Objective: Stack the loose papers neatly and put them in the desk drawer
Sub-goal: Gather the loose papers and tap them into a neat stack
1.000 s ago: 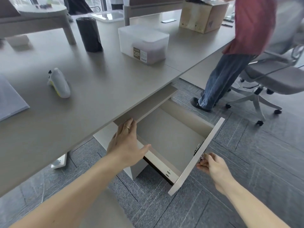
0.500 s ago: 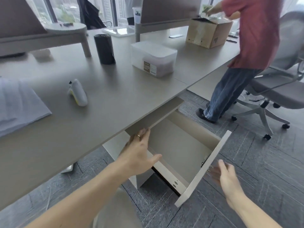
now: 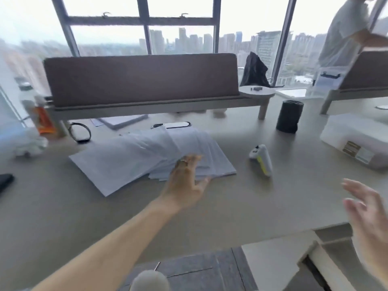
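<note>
2 bare hands over pale table (image 3: pixel 241 206). Loose papers (image 3: pixel 147 158) fanned out mid-table, toward far edge. Open drawer (image 3: pixel 310 259) below near edge, right corner. Left hand (image 3: pixel 186 181) at papers' near edge, fingers (image 3: pixel 196 159) spread, gripping nothing. Right hand (image 3: pixel 369 211) blurred, open, empty, above near edge.

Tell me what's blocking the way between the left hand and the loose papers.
Nothing visible. The left hand reaches over the bare desk at the near edge of the fanned papers. The white and yellow gadget lies off to their right, clear of the reach.
</note>
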Motion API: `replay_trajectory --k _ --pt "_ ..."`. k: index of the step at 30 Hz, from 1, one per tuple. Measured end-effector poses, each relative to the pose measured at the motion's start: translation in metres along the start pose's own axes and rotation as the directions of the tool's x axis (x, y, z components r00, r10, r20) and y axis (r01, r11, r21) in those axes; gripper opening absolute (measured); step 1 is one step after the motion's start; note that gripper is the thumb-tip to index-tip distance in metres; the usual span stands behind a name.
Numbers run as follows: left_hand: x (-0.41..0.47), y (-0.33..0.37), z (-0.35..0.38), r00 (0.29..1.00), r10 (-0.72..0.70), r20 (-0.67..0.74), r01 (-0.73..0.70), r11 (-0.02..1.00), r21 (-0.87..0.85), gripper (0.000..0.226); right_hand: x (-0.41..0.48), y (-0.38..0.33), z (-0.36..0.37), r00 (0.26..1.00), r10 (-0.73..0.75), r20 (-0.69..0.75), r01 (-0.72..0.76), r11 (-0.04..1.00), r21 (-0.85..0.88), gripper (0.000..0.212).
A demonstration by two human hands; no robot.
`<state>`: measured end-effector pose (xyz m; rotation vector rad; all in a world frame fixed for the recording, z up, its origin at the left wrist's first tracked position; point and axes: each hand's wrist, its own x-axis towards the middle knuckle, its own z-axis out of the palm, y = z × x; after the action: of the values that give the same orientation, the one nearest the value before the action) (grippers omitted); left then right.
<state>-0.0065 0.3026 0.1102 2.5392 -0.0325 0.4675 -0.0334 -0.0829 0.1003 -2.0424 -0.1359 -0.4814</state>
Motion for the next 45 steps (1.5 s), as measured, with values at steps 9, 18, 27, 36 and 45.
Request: replay_trajectory --k 9,18,27,36,45 --pt "-0.026 -0.177 -0.111 0.803 -0.592 0.062 0.51 0.739 0.44 0.098 0.058 -0.129 0.214 0.883 -0.107 0.458 0.145 0.988 -0.049 0.035" --pt "-0.037 -0.201 -0.1 0.846 -0.53 0.053 0.45 0.764 0.462 0.1 0.109 -0.2 0.401 0.716 0.058 0.695 0.121 0.971 -0.206 0.078" --pt "-0.029 -0.209 -0.099 0.882 -0.463 0.082 0.377 0.801 0.465 0.097 0.135 -0.203 0.444 0.69 0.209 0.693 0.199 0.866 -0.459 0.064" --pt "-0.014 -0.212 -0.09 0.896 -0.444 0.025 0.4 0.829 0.391 0.099 0.157 -0.176 0.423 0.751 0.254 0.609 0.205 0.788 -0.581 0.087" --pt "0.005 -0.207 -0.086 0.934 -0.326 0.146 0.25 0.889 0.384 0.088 0.167 -0.17 0.421 0.727 0.321 0.607 0.018 0.875 -0.484 0.06"
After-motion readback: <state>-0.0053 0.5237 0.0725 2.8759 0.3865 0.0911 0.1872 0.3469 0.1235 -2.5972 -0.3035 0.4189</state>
